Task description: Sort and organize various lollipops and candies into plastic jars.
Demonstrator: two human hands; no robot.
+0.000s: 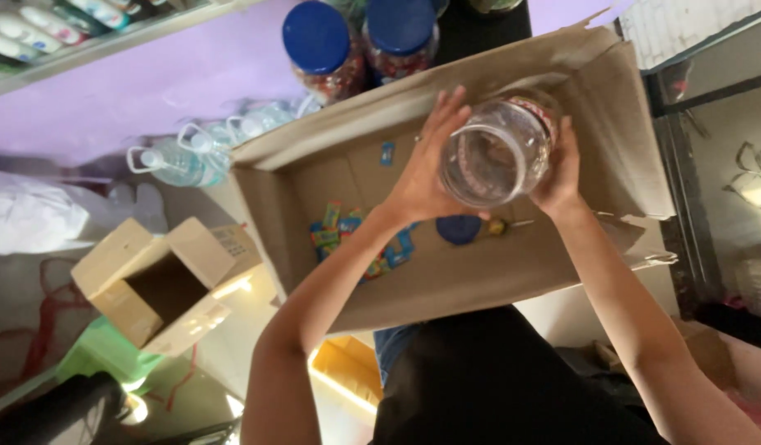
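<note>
Small open box at far left, left hand with fingers spread upward against a clear jar, jar held tilted, mouth toward the camera, over a big cardboard box, right hand cupping the jar's far side, both forearms reaching up from below.

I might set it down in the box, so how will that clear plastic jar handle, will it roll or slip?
The clear jar looks empty, so probably light. Its round, smooth sides may roll if laid sideways in the cardboard box. Both hands, left and right, cup it, suggesting it is bulky.
</note>
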